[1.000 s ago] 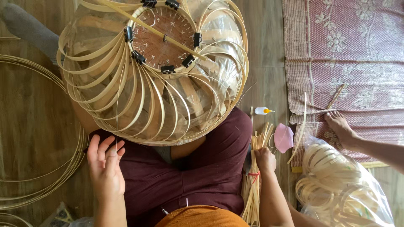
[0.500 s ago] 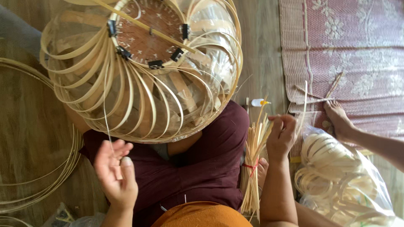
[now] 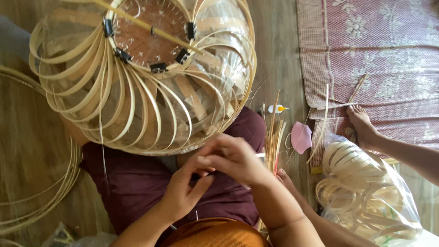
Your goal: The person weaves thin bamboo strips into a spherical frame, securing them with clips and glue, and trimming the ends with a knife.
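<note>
I saw the bamboo lampshade frame (image 3: 137,77) resting tilted on the lap, a rounded cage of thin pale strips bowing out from a brown wooden disc (image 3: 148,34) w/ black clips round its rim. Just below its lower edge, my left hand (image 3: 183,194) & right hand (image 3: 235,160) met fingertip to fingertip, pinching smth too small to make out. A bundle of bamboo strips (image 3: 273,137) stood just beside the right hand, upright-ish, fanned at the top.
</note>
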